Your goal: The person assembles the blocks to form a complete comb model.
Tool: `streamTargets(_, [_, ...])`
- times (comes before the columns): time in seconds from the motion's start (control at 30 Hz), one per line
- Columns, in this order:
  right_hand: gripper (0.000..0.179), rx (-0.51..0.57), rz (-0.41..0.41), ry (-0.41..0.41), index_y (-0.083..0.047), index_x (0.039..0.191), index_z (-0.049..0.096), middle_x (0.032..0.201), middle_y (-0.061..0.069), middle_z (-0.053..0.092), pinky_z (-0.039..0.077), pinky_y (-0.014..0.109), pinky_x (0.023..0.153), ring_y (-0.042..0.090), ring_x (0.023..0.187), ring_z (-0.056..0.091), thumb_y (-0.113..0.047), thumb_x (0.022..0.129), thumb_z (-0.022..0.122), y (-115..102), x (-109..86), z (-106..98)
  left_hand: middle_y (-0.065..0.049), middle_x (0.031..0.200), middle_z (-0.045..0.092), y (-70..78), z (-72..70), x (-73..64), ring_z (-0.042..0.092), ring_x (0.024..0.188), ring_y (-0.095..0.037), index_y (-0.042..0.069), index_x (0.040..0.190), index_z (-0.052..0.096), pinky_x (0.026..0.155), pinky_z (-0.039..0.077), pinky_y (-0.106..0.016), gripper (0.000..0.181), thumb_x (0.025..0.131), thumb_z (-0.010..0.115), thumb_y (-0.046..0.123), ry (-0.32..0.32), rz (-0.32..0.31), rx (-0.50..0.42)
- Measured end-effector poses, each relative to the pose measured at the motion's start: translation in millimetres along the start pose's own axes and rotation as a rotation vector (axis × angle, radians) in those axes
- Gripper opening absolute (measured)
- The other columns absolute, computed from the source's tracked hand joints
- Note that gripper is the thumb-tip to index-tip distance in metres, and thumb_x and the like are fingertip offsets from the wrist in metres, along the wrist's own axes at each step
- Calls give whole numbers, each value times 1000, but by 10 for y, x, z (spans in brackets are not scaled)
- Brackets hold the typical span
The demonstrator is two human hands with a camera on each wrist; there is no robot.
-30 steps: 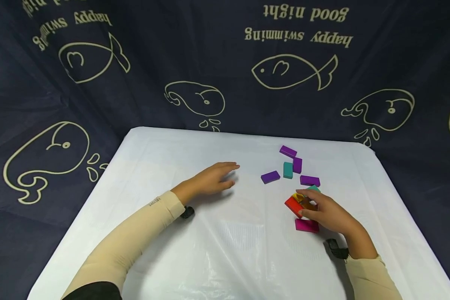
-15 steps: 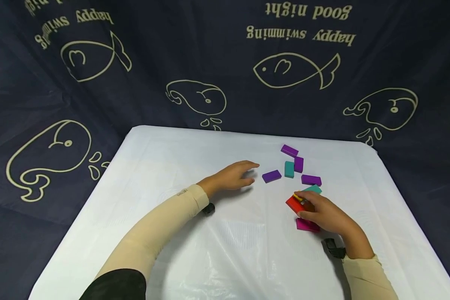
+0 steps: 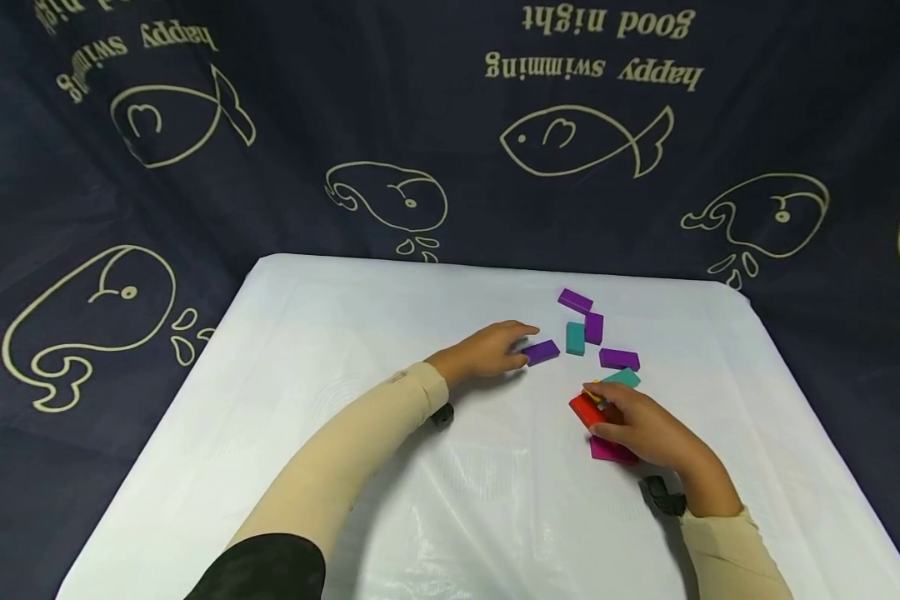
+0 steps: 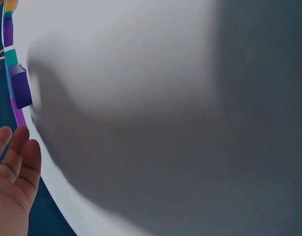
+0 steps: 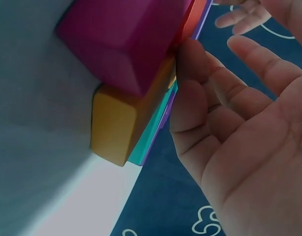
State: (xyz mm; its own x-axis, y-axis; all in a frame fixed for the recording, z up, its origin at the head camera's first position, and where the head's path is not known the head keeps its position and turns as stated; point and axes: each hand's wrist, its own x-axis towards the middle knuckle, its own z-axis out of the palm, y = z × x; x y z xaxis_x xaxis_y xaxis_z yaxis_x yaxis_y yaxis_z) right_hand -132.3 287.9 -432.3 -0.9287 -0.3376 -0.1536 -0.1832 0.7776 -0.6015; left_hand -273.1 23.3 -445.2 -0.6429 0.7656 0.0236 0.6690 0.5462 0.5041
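In the head view my left hand [image 3: 491, 349] reaches over the table, fingers extended, its tips beside a dark purple block [image 3: 542, 352]; the left wrist view shows that hand [image 4: 15, 169] with loose fingers, apart from the purple block [image 4: 20, 88]. My right hand [image 3: 647, 425] bends its thumb and fingers about the ends of a red block [image 3: 587, 410], pinching it. A yellow block [image 3: 594, 392] is partly hidden under those fingers. Just below lies a magenta block [image 3: 612, 450]. The right wrist view shows the magenta block [image 5: 121, 39] close to an orange-yellow block [image 5: 114, 123].
Beyond the right hand lie a teal block [image 3: 622, 377] and a purple block [image 3: 618, 359]. Farther back are another teal block [image 3: 575, 338] and two purple blocks, one upright in view [image 3: 594, 328], one slanted [image 3: 575, 301]. A dark printed cloth [image 3: 450, 100] hangs behind the white table [image 3: 307, 333].
My left hand has moved right, from bare table up to the dark purple block. The right hand stays at the red block, its fingers drawn closer and covering more of the yellow one.
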Motion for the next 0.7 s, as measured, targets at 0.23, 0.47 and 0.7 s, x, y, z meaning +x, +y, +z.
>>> streamTargets(0.23, [64, -1, -12, 8, -3, 144, 49, 123, 14, 58, 55, 47, 88, 27, 104, 57, -22, 88, 76, -12, 13, 30, -13, 142, 53, 19, 68, 84, 51, 126, -21, 6, 149, 44, 111, 34, -27, 57, 97, 62, 18, -1, -33, -70])
streamTargets(0.47, [64, -16, -51, 7, -3, 143, 51, 120, 9, 58, 53, 45, 88, 23, 99, 55, -22, 87, 77, 6, 35, 69, -11, 139, 55, 55, 144, 126, 54, 117, -18, 9, 149, 45, 106, 39, -26, 55, 96, 62, 16, 11, -81, -99])
streamTargets(0.7, [63, -34, -61, 10, -4, 142, 52, 120, 8, 57, 53, 45, 88, 23, 99, 53, -19, 86, 77, 5, 45, 99, -8, 140, 54, 67, 181, 129, 54, 97, -12, 11, 150, 44, 88, 45, -20, 61, 94, 67, 15, -13, -91, -166])
